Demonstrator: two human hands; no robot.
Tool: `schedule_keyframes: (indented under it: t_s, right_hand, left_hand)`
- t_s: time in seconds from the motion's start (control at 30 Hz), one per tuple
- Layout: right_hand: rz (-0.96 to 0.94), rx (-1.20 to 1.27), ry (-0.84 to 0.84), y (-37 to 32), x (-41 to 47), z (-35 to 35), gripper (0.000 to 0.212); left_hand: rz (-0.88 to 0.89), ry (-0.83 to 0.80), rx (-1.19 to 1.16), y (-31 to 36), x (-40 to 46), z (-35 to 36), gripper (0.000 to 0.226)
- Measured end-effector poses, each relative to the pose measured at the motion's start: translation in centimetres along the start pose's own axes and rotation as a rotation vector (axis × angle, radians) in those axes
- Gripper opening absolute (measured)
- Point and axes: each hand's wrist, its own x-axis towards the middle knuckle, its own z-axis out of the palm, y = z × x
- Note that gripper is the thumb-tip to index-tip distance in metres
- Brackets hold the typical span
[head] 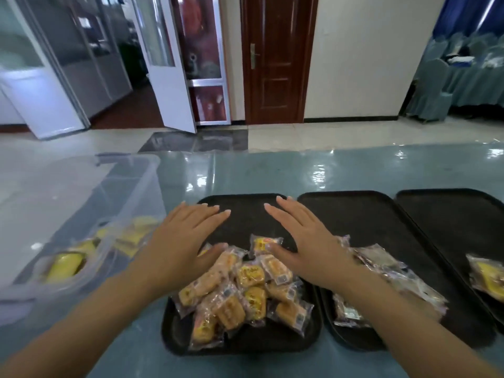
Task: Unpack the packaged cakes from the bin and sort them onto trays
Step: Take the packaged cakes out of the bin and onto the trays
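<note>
Over the left-hand black tray [240, 211] both hands are spread flat, palms down, fingers splayed, gripping nothing. Left hand [185, 236] sits at the pile's far-left edge, right hand [302, 241] at its far-right edge, and between and just below them lies the heap of orange packaged cakes [242, 293], jumbled at all angles in clear wrappers. One packet [263, 245] lies apart at the top of the heap, right by the right thumb, so that hand has the shorter reach to it. The heap itself runs toward the person from the hands, so any gathering or spreading move looks set to draw back along the tray's long axis.

Middle tray [381, 222] carries pale, purple-edged packets [387, 271], partly hidden under the right forearm. Far-right tray [450, 214] shows one yellow cake packet [488, 276] at the frame edge. Off to the left, the clear plastic bin [81, 203] still holds several yellow packets [65, 264], blurred, so unpacking reads as unfinished. From there, the left hand is plainly the nearer one for the next fetch.
</note>
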Motion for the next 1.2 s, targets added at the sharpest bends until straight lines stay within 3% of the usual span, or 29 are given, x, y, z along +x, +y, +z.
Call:
schedule_keyframes:
  t_s: [0.3,0.7,0.93,1.2]
  right_hand:
    - [-0.201,0.002,-0.100,-5.1,7.0,1.7,0.067]
    - [-0.349,0.029,-0.205,-11.4,13.4,6.0,0.068]
    - [-0.275,0.062,-0.157,-16.3,19.5,11.3,0.069]
    - [-0.226,0.046,-0.252,-24.1,27.3,19.9,0.070]
  left_hand:
    - [-0.204,0.131,0.101,-6.4,-5.0,-3.3,0.053]
    - [-0.509,-0.005,0.292,-15.1,-12.0,-5.7,0.059]
    - [-0.488,-0.101,0.258,-25.0,-14.3,-4.6,0.061]
    - [-0.425,-0.229,0.239,-36.5,-16.7,-2.3,0.064]
